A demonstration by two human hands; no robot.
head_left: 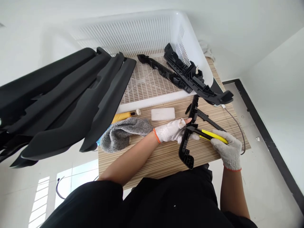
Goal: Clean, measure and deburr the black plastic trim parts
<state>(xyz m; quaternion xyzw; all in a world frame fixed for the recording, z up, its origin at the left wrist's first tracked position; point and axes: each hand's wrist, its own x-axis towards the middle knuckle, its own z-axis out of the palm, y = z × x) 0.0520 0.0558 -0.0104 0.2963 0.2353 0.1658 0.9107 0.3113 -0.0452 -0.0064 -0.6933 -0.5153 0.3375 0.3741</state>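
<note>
In a white glove with bare thumb tip, my left hand grips a long black plastic trim part near its middle, above the table. The part's ribbed inner side faces up. My right hand, also gloved, is closed round a yellow and black utility knife. Its blade end points left and meets the trim part, or lies just over it, close to my left fingers. A dark caliper-like tool lies on the table beyond the knife, partly behind the trim part.
A white plastic basket stands at the back, with black ribbed parts inside and over its right rim. Several long black panels jut in from the left. A grey cloth, yellow-handled tool and white block lie on the striped table.
</note>
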